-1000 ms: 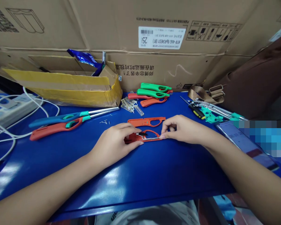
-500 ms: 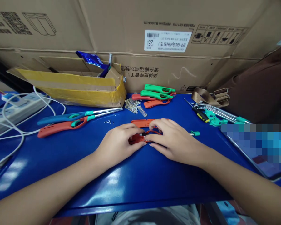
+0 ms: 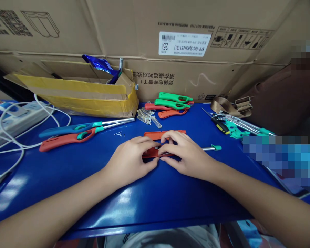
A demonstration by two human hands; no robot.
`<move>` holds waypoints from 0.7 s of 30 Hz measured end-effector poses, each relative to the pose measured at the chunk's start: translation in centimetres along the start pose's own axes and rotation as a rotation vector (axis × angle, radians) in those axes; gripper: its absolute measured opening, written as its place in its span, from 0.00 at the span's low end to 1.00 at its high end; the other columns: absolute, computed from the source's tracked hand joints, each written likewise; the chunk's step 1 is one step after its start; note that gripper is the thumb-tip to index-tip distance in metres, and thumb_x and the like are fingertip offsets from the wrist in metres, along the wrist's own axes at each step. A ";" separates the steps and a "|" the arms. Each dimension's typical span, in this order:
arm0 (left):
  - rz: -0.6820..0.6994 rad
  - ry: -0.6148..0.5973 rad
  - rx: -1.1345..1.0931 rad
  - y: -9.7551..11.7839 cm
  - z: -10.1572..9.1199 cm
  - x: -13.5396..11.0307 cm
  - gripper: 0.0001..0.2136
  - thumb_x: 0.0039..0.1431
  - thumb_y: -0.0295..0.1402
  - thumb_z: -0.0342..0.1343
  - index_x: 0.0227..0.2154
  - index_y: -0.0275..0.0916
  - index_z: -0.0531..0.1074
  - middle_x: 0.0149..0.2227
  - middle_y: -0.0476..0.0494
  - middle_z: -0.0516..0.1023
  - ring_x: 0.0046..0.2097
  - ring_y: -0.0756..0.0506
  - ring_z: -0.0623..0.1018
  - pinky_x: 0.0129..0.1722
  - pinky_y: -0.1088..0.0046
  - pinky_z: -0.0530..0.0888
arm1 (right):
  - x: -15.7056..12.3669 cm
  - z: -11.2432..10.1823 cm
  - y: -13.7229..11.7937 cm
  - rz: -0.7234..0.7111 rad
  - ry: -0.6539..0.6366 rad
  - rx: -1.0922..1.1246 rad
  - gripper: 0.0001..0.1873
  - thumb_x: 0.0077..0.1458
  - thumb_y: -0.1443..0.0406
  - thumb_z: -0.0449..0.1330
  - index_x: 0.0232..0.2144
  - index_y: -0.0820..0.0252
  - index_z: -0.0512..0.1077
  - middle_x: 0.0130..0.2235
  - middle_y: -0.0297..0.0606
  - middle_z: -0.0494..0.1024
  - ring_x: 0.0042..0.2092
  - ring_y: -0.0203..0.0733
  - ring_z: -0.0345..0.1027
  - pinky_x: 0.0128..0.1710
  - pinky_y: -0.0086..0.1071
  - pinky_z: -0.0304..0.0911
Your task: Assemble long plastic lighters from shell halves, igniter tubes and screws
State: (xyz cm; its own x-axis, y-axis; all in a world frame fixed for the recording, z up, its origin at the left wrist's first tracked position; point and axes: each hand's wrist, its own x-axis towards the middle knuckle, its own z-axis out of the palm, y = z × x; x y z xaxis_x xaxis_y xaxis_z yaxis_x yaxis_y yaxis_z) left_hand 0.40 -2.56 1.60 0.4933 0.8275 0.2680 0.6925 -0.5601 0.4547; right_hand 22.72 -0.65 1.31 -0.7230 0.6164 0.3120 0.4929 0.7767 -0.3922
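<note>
My left hand grasps the end of a hollow orange plastic handle half on the glossy blue tabletop. My right hand curls over it; whether its fingertips pinch anything, I can't tell. A silver metal tube with a teal tip shows beyond that hand, another orange plastic half just behind.

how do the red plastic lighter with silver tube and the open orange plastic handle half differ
The red plastic lighter with silver tube looks closed; the open orange plastic handle half shows its inside. The lighter lies untouched; the left hand holds the handle half, the right hand partly covering it. Both are reddish plastic.
</note>
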 end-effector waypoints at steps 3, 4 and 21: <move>0.019 0.007 0.010 0.1 0.0 0.0 0.12 0.58 0.30 0.61 0.45 0.42 0.79 0.46 0.44 0.83 0.47 0.40 0.81 0.46 0.63 0.78 | 0.1 0.2 0.2 -0.009 0.031 0.031 0.03 0.63 0.67 0.61 0.39 0.56 0.75 0.49 0.42 0.71 0.46 0.43 0.67 0.48 0.40 0.63; 0.024 0.010 0.012 0.1 0.0 0.0 0.12 0.58 0.30 0.61 0.45 0.42 0.79 0.46 0.44 0.83 0.47 0.40 0.81 0.47 0.63 0.78 | 0.1 0.3 0.2 -0.014 0.040 0.035 0.03 0.63 0.67 0.61 0.39 0.56 0.75 0.49 0.42 0.72 0.47 0.43 0.67 0.48 0.40 0.63; 0.051 0.008 -0.031 0.5 -0.2 -0.1 0.09 0.61 0.30 0.59 0.43 0.42 0.78 0.45 0.44 0.83 0.46 0.41 0.80 0.47 0.62 0.77 | -0.1 0.3 0.6 -0.098 0.171 0.062 0.05 0.64 0.67 0.59 0.35 0.57 0.75 0.45 0.42 0.75 0.47 0.44 0.70 0.48 0.40 0.66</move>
State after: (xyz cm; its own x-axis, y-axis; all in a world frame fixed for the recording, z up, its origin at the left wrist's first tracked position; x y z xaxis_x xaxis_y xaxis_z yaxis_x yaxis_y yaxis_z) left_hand 0.58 -2.87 1.97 0.5234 0.7981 0.2985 0.6496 -0.6004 0.4664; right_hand 22.96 -0.31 0.80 -0.6708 0.5551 0.4918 0.3893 0.8280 -0.4037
